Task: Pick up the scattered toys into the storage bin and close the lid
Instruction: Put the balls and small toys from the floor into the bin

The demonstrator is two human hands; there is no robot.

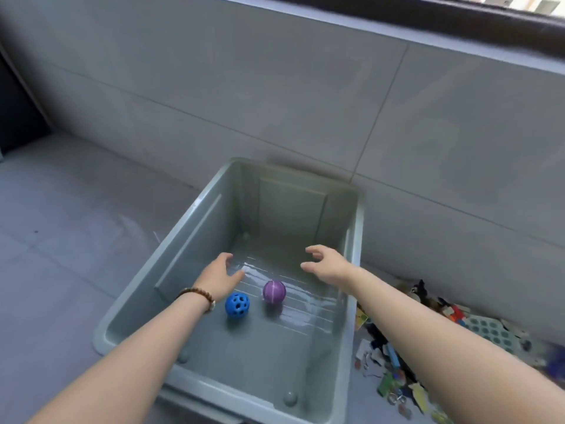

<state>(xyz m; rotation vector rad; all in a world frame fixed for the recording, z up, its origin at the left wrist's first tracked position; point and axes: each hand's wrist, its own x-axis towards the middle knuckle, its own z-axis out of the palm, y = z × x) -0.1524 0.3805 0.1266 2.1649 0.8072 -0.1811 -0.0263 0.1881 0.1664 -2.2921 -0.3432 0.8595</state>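
Wall: a wall of large matte grey tiles (275, 87) with thin joints stood behind.
Floor: pale grey floor tiles (61, 224) spread leftward.
Window: a dark window frame (458, 24) crossed the upper right, with daylight beyond.
Left edge: a dark, unclear shape (15, 102).
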